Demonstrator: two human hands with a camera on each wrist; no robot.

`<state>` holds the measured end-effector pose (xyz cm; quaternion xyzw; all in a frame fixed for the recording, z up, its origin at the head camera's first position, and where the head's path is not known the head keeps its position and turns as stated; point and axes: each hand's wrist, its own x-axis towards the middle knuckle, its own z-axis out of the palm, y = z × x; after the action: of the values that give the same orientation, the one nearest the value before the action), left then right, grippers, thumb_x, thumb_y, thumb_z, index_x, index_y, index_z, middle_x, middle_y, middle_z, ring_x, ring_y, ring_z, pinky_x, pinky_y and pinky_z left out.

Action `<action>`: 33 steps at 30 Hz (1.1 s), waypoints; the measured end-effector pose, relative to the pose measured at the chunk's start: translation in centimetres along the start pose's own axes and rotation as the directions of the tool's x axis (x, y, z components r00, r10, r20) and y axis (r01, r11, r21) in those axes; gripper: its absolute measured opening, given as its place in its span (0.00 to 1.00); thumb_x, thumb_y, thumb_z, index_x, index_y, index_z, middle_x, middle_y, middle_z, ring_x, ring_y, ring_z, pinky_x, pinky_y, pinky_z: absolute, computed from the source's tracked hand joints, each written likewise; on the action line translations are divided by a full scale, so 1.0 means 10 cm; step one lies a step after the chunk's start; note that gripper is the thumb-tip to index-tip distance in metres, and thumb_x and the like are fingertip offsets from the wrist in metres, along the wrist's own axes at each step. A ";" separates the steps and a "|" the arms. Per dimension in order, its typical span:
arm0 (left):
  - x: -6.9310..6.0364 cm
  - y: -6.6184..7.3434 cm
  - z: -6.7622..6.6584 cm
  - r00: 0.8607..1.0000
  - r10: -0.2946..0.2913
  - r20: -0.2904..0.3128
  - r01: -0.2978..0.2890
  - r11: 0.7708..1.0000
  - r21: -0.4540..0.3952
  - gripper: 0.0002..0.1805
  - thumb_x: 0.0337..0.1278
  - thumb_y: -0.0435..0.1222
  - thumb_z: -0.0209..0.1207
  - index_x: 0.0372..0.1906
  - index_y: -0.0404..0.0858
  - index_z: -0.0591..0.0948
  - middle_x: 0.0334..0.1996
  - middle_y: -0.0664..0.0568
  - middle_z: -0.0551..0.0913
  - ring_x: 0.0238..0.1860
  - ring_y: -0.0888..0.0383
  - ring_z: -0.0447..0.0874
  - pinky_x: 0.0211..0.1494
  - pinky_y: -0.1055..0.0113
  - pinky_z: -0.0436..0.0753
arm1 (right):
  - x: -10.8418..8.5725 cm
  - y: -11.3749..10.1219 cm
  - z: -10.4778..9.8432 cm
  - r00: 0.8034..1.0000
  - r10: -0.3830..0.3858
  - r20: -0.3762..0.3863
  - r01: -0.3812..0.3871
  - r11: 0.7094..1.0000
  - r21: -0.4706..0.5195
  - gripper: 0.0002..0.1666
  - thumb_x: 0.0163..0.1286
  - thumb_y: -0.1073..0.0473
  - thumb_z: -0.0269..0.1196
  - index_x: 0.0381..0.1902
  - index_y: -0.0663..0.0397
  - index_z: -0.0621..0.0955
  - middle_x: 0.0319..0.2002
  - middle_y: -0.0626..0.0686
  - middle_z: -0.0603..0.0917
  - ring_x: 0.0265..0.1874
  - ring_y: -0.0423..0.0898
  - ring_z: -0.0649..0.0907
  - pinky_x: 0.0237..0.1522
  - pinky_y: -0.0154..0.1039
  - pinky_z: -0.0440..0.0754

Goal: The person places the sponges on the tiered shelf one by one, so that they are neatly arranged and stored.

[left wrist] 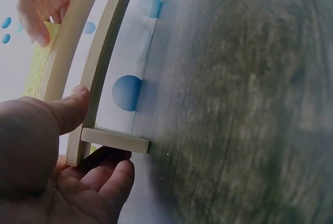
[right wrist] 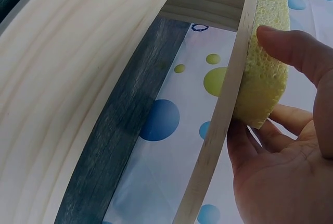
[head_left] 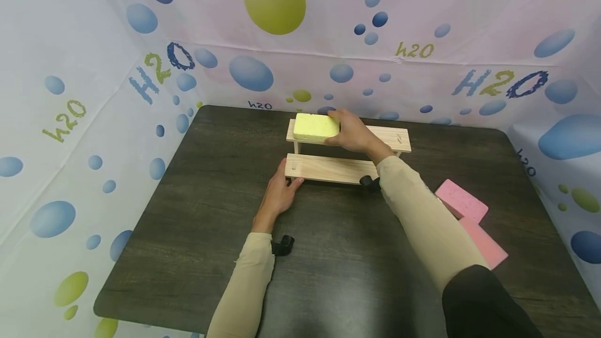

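Observation:
A light wooden two-step rack stands toward the back of the dark table. On the left part of its upper step sits a yellow sponge. My right hand holds the sponge by its right end, with the thumb on the near face and the fingers behind and below in the right wrist view. My left hand grips the left end of the lower step. In the left wrist view its thumb presses one side of the board while the fingers curl under it, beside a short leg.
Two pink sponges lie at the right of the dark table, partly behind my right forearm. A wall covering with bubbles and lettering rises behind the table and at both sides. Dark straps or mounts sit at my wrists.

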<state>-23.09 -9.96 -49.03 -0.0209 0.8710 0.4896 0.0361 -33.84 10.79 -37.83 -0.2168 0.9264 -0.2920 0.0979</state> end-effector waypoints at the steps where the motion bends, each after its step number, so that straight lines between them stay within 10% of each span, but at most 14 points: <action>1: 0.00 0.00 0.00 1.000 -0.003 0.002 0.003 1.000 -0.001 0.42 0.67 0.42 0.57 0.78 0.41 0.48 0.74 0.42 0.60 0.72 0.47 0.63 0.70 0.53 0.71 | -0.01 0.00 0.00 1.000 0.008 0.000 -0.008 1.000 0.002 0.53 0.58 0.54 0.72 0.74 0.61 0.58 0.68 0.63 0.66 0.59 0.57 0.72 0.62 0.53 0.71; 33: -0.01 -0.03 0.02 1.000 0.012 -0.003 -0.012 1.000 -0.016 0.42 0.68 0.43 0.56 0.78 0.38 0.47 0.74 0.38 0.58 0.72 0.45 0.63 0.70 0.53 0.72 | -0.56 0.08 -0.06 0.992 0.004 -0.123 0.013 0.991 0.131 0.50 0.61 0.53 0.70 0.76 0.46 0.56 0.73 0.56 0.59 0.72 0.55 0.63 0.69 0.53 0.69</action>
<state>-22.95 -10.00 -49.39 -0.0167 0.8672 0.4966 0.0314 -29.31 14.22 -37.49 -0.1936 0.9090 -0.3652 0.0539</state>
